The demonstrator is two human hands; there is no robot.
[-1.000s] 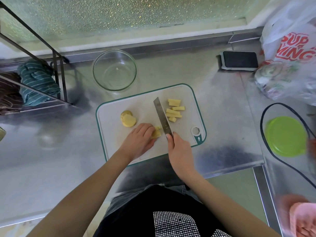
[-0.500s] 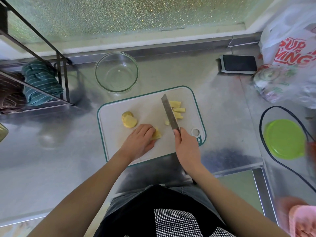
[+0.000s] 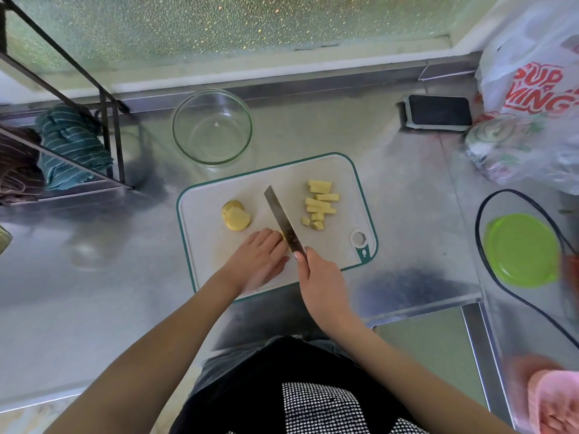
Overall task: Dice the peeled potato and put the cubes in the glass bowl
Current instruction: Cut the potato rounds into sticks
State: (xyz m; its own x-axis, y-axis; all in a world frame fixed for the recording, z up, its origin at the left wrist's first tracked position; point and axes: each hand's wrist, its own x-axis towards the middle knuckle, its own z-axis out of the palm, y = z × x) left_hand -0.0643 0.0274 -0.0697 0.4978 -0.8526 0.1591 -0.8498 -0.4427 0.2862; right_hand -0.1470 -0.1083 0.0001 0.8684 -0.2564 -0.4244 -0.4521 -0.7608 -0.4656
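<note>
Your right hand (image 3: 319, 278), wrapped tight around the knife (image 3: 283, 221), has swung back from the potato sticks (image 3: 320, 204). Your left hand (image 3: 260, 258) presses curled fingers on a potato piece (image 3: 283, 236), ready to cut. The glass bowl (image 3: 212, 128) stays empty.

red letters "sup" and "ming" on the white plastic bag (image 3: 532, 57).

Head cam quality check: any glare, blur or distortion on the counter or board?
Head view: wide-angle bending shows at the edges, where the black rack bars splay. The steel counter carries soft sheen and blurred reflections; the clear glass bowl throws a faint glint. The pink object at lower right is smeared. The white teal-rimmed cutting board and knife blade stay sharp.
</note>
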